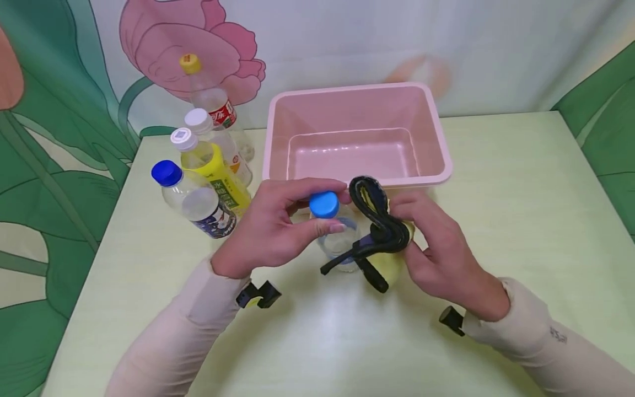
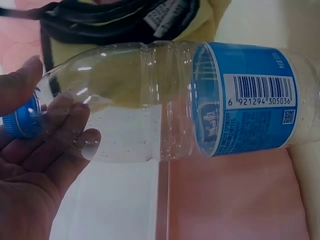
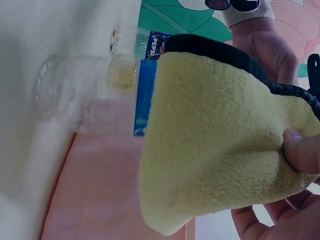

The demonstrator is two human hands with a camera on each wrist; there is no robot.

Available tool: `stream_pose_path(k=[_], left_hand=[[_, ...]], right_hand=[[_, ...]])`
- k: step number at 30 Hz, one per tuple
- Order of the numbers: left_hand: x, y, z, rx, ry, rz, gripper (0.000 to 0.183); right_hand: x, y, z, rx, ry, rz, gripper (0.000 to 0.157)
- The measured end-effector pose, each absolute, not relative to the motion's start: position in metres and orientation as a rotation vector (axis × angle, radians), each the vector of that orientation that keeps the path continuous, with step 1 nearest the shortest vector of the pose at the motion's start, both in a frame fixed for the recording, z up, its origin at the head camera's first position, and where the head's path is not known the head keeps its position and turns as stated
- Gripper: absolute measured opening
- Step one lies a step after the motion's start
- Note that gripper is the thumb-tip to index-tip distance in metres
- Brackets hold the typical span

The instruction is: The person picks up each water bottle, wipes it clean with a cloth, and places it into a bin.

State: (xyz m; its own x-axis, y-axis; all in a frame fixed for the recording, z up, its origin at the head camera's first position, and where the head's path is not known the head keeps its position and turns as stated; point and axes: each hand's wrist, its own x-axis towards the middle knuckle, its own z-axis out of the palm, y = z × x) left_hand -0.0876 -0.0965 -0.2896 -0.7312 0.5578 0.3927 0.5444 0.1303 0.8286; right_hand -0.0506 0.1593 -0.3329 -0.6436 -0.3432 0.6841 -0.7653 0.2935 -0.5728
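Bottle (image 2: 205, 100) pinched in left grip (image 1: 273, 226), yellow cloth (image 3: 210, 140) pinched in right grip (image 1: 441, 251), pink bin (image 1: 352, 157) at far edge of tabletop (image 1: 307, 347)

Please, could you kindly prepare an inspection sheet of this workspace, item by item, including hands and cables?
Surface: pale table.
Job's things: light-blue-capped bottle, clear with blue label; black-trimmed yellow cloth.
Clutter: four other capped bottles grouped at left; pink bin beyond the hands.
Hands: left hand holds the bottle at its capped end; right hand pinches the cloth.
Cables: nothing seen.
Surroundings: flower-printed backdrop.
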Motion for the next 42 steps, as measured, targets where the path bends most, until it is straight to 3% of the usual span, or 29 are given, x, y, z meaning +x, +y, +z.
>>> stream_pose_path(k=[10,14,20,23,31,37,42], left_hand=[[-0.091,-0.083,-0.292,1.155,2.432,1.533,0.062],[-0.087,-0.081,-0.289,1.056,2.473,1.439,0.067],[-0.084,-0.075,-0.289,0.989,2.428,1.459,0.072],[-0.082,-0.073,-0.292,1.002,2.445,1.499,0.070],[-0.080,-0.066,-0.297,1.030,2.418,1.639,0.051],[-0.076,-0.064,-0.298,0.949,2.400,1.663,0.044],[-0.072,-0.064,-0.301,0.928,2.365,1.653,0.038]], right_hand=[[-0.055,0.162,-0.331,0.984,-2.040,1.308,0.013],[-0.059,0.162,-0.326,1.002,-2.011,1.314,0.015],[-0.067,0.161,-0.317,1.088,-2.076,1.290,0.031],[-0.069,0.161,-0.313,1.120,-2.190,1.211,0.027],[-0.071,0.165,-0.321,1.188,-2.351,0.896,0.043],[-0.066,0.166,-0.356,1.145,-2.464,0.696,0.036],[-0.063,0.166,-0.394,1.106,-2.623,0.697,0.047]])
